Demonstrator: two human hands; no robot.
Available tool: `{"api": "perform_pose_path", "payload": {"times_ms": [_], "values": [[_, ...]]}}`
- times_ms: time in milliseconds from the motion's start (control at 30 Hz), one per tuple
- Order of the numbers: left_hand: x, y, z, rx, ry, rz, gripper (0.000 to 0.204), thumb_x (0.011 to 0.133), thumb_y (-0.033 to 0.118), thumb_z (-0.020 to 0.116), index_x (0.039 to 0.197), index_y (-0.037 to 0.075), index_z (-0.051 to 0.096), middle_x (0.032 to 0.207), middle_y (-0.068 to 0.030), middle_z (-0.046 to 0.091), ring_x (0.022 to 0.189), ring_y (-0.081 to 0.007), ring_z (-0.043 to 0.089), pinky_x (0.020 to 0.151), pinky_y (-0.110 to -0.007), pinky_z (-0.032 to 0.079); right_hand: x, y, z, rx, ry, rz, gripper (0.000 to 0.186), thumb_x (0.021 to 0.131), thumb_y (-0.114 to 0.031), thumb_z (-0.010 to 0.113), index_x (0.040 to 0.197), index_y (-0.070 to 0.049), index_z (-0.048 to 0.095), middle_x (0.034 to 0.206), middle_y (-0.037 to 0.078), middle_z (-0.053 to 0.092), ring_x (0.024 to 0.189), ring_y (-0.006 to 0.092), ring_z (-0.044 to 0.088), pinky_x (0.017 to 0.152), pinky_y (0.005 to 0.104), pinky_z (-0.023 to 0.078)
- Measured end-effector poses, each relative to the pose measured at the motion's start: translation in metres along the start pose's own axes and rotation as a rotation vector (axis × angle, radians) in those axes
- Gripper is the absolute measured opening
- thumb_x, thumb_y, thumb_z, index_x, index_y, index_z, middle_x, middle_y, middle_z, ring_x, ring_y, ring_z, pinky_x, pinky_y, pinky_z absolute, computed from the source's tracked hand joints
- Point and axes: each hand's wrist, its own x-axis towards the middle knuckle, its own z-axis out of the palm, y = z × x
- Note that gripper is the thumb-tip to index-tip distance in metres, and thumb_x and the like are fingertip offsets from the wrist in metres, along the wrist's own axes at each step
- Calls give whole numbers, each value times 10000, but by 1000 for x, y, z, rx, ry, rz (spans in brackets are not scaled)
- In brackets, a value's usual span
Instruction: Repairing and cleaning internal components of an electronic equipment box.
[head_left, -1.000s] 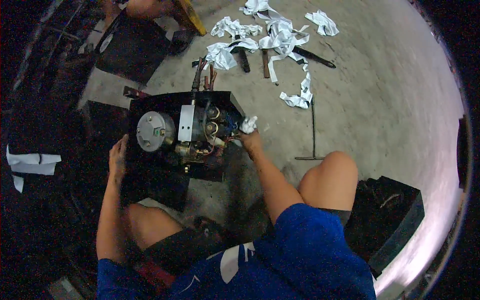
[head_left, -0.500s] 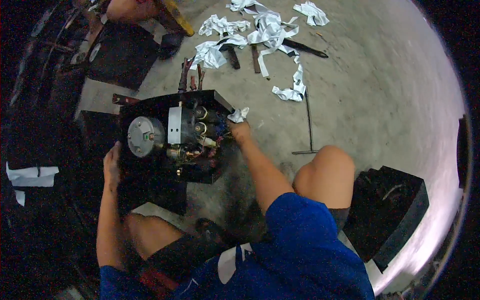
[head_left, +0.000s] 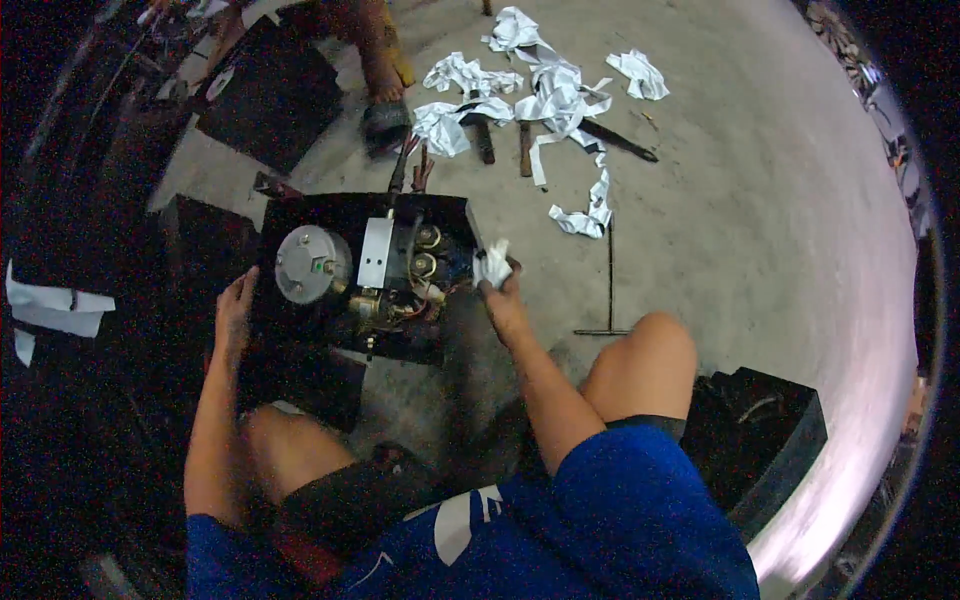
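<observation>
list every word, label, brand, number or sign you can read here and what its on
No readable text anywhere in this view.
Blue shirt: white print, only partly in view, not readable as a word.
Round grey metal part: any marking too small to read.
White cloth in the right hand: no lettering visible.

Concrete floor point(head_left: 740, 230) right of the T-handle rod point(head_left: 611, 280) affords passage; white rags point(head_left: 555, 95) obstruct the way beyond the black-cased assembly point(head_left: 373, 255).
</observation>
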Motion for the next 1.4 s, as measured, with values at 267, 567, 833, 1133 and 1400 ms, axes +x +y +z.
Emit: {"api": "perform_pose_path", "payload": {"times_ms": [267,567,833,1133,1400], "values": [[5,-26,-1,69,25,75,629,916,495,489,1170,-74,576,1153,-223,616,1104,-297,577,948,-339,406,14,-24,13,-396,-172,-444,393,839,-174,546,1186,6,506,1051,219,601,999,375,580,854,399,474],[-11,-17,-2,-92,24,23,586,899,470,548,1177,-45,591,1171,-206,610,1125,-279,556,982,-348,380,-33,-35,4,221,-78,-366,645,729,-138,721,1305,-64,439,1229,217,524,1128,379,520,918,462,434],[-15,-22,-2,-62,26,48,567,921,457,518,1168,-48,595,1186,-192,606,1132,-255,547,976,-328,377,-29,-45,-2,-604,-100,-279,715,798,-169,683,1422,-224,339,1340,184,393,1160,391,486,948,480,435],[-15,-4,-1,17,49,-16,559,935,435,504,1179,-62,583,1158,-188,625,1103,-237,572,975,-318,383,-3,-22,3,-456,-125,-438,560,730,-222,711,1257,-158,535,1135,175,484,1043,376,526,853,438,463],[-13,-12,0,-34,40,62,548,936,425,501,1185,-57,580,1194,-192,606,1135,-254,558,984,-320,378,-40,42,15,-283,-67,-314,383,807,-163,656,1160,-32,585,1133,163,538,964,346,594,842,377,475]]}}
